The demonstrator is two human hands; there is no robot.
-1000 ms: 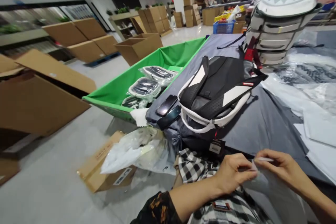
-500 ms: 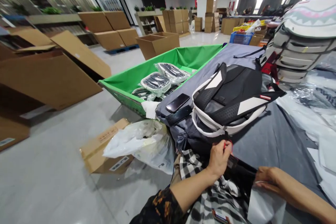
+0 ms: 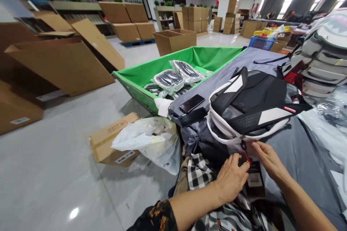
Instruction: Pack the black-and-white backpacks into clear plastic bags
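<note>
A black, grey and white backpack lies on the grey-covered table, its straps facing up. A red cord hangs from its near edge, below a dark loop. My left hand is closed at the cord's lower end, fingers curled and partly hidden. My right hand grips the backpack's near edge beside the cord, thumb and fingertips against the fabric. Below the hands hangs a dark tag with a pale label. Black-and-white checked cloth covers my lap.
Two dark phones lie left of the backpack. Behind them, a green bin holds plastic-wrapped bags. A white plastic bag and a carton sit on the floor at left. Stacked pale bags stand at right.
My right hand has let go of a white sheet and moved up to the backpack's edge. My left hand has lowered slightly, and the tag now shows. The view has shifted left.
</note>
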